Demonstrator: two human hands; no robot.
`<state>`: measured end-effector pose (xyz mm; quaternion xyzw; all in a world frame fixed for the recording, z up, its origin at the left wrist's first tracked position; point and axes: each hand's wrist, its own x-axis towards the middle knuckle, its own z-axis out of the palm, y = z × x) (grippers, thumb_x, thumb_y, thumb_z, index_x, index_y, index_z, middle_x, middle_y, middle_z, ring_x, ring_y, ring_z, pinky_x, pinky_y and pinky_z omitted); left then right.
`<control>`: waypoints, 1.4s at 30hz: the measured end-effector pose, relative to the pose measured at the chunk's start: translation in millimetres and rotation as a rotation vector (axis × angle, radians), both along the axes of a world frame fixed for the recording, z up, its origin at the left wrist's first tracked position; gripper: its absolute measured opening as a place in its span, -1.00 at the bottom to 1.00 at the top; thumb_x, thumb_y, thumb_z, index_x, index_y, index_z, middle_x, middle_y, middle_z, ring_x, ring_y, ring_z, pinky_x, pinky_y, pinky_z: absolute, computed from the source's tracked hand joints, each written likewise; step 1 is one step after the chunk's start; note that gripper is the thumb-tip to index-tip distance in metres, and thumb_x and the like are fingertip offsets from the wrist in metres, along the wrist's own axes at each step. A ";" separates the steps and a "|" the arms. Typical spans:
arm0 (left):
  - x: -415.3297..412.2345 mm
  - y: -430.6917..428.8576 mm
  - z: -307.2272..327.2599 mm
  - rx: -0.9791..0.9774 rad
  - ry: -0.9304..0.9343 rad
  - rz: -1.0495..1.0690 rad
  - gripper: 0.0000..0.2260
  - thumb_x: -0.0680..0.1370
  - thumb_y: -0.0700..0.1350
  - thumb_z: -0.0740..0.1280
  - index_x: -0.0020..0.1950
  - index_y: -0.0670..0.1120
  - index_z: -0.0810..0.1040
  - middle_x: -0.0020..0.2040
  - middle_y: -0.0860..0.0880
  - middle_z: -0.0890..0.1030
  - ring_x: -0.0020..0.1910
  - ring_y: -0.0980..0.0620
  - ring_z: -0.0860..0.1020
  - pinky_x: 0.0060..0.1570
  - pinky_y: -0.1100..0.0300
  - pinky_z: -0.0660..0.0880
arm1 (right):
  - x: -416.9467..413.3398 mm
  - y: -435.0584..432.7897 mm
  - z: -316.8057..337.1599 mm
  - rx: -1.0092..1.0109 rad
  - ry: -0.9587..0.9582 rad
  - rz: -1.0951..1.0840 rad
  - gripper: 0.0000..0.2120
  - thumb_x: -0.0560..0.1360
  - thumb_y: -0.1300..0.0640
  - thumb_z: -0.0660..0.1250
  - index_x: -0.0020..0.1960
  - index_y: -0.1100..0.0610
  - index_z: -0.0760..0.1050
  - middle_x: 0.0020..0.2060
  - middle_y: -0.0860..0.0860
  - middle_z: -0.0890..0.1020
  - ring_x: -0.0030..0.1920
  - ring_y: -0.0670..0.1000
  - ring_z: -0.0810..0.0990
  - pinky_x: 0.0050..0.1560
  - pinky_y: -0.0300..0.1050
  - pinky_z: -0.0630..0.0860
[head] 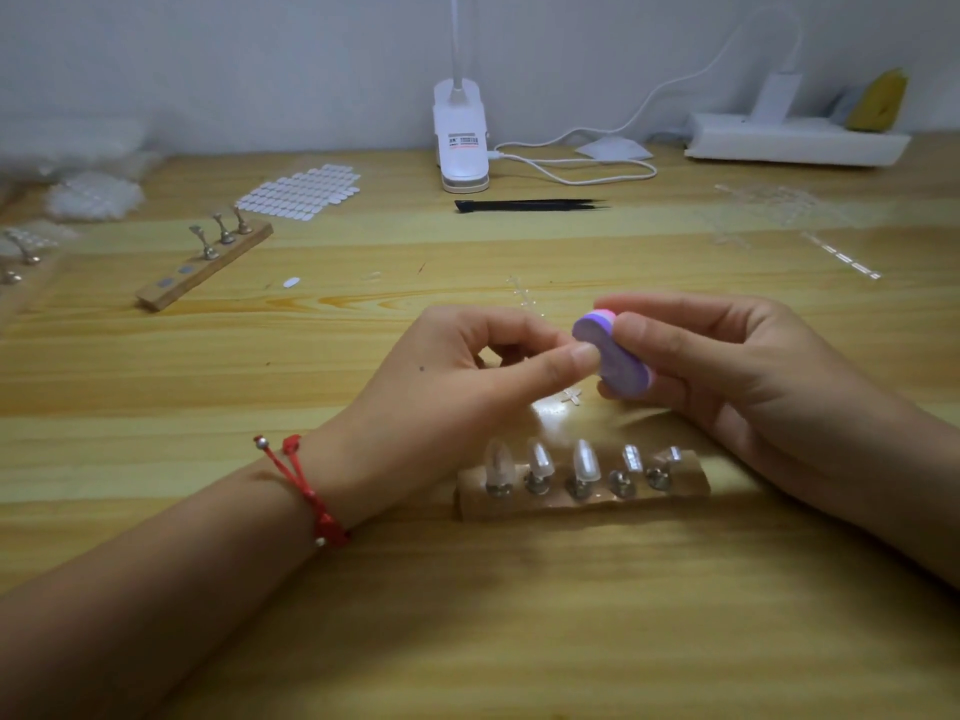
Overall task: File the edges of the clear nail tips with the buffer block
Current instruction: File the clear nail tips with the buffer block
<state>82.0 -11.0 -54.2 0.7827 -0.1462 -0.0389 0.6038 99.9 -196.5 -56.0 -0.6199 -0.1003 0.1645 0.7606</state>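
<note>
Purple buffer block [617, 358] sits pinched in the right hand [727, 376].

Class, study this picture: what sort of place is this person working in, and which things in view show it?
Probably a home nail-craft desk: clear nail tips stand on a wooden holder, the right hand holds a buffer block, and a clip lamp sits behind.

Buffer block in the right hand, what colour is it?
Buffer block: purple, pink layer at its side; head view.

Five mounted clear nail tips [584, 462], one buffer block [618, 361], one pair of tweezers [530, 205], one clip lamp [461, 142], one power strip [795, 140].
</note>
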 end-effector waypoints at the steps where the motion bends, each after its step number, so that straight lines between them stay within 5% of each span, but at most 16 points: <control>1: 1.1 1.1 -0.3 -0.033 0.013 0.041 -0.85 0.39 0.01 0.41 -0.21 -0.05 0.67 -0.31 -0.02 0.55 -0.40 0.12 0.48 -0.37 0.33 0.42 | 0.2 -0.8 0.5 -0.011 0.004 0.008 -0.72 0.16 0.05 0.49 -0.14 0.04 0.73 -0.18 0.07 0.73 -0.26 -0.06 0.68 -0.25 -0.24 0.60; 12: 7.1 7.2 3.8 -0.030 -0.067 0.140 -0.83 0.38 0.04 0.41 -0.23 -0.04 0.68 -0.33 0.00 0.53 -0.38 0.16 0.45 -0.35 0.36 0.37 | 0.6 -1.6 -0.8 -0.015 0.000 -0.017 -0.72 0.15 0.03 0.50 -0.15 0.02 0.73 -0.23 0.05 0.73 -0.29 -0.07 0.67 -0.24 -0.23 0.61; 16: 2.4 2.3 4.0 0.035 -0.041 -0.027 -0.88 0.40 -0.01 0.43 -0.23 -0.04 0.68 -0.35 0.05 0.58 -0.39 0.14 0.44 -0.35 0.37 0.39 | 0.0 0.2 -1.5 -0.016 -0.023 -0.015 -0.73 0.16 0.02 0.50 -0.14 0.02 0.73 -0.20 0.05 0.73 -0.26 -0.08 0.67 -0.22 -0.25 0.60; 21: 6.8 8.3 4.7 -0.029 -0.066 0.122 -0.86 0.37 0.03 0.44 -0.25 -0.03 0.68 -0.34 -0.01 0.53 -0.39 0.11 0.45 -0.36 0.38 0.37 | 0.3 -2.9 -1.4 -0.037 -0.004 -0.006 -0.72 0.14 0.01 0.51 -0.15 0.00 0.73 -0.24 0.04 0.73 -0.31 -0.07 0.66 -0.25 -0.19 0.62; 25: 1.2 1.6 4.6 0.036 -0.111 0.012 -0.89 0.39 0.03 0.45 -0.24 0.01 0.67 -0.29 -0.06 0.62 -0.29 0.05 0.43 -0.29 0.29 0.38 | 0.6 -1.2 -1.7 -0.038 -0.022 0.008 -0.73 0.16 0.02 0.51 -0.14 0.01 0.73 -0.20 0.05 0.73 -0.27 -0.07 0.67 -0.21 -0.18 0.62; 29: 7.6 7.3 1.2 -0.005 -0.155 0.239 -0.82 0.36 0.09 0.41 -0.22 -0.01 0.68 -0.27 -0.08 0.64 -0.27 0.11 0.44 -0.23 0.34 0.39 | 1.0 -3.3 -1.4 -0.035 -0.001 0.015 -0.73 0.16 0.03 0.50 -0.14 0.01 0.73 -0.23 0.04 0.72 -0.29 -0.08 0.65 -0.20 -0.17 0.63; 32: 8.1 10.7 0.9 -0.088 -0.118 0.268 -0.81 0.36 0.09 0.43 -0.19 0.00 0.70 -0.20 -0.13 0.66 -0.20 0.15 0.52 -0.11 0.29 0.43 | 3.5 -4.0 -2.4 0.015 0.022 0.000 -0.70 0.26 0.09 0.44 -0.02 0.07 0.71 -0.08 0.10 0.73 -0.11 -0.01 0.68 -0.18 -0.23 0.62; 36: 5.8 2.5 -2.7 -0.139 -0.049 0.228 -0.85 0.34 0.05 0.42 -0.22 0.00 0.68 -0.35 0.18 0.62 -0.32 0.34 0.53 -0.29 0.54 0.37 | 4.1 -2.7 -1.5 0.017 0.029 0.000 -0.70 0.29 0.10 0.40 0.02 0.10 0.68 -0.03 0.13 0.72 -0.06 -0.02 0.67 -0.12 -0.25 0.61; 42: 4.3 2.6 -3.2 -0.168 0.032 0.230 -0.82 0.28 0.09 0.44 -0.25 0.02 0.71 -0.36 0.04 0.54 -0.37 0.13 0.42 -0.47 0.41 0.37 | 1.9 -1.3 -1.3 0.015 -0.005 -0.023 -0.68 0.18 0.10 0.48 -0.06 0.06 0.71 -0.13 0.12 0.73 -0.14 0.04 0.72 -0.26 -0.28 0.59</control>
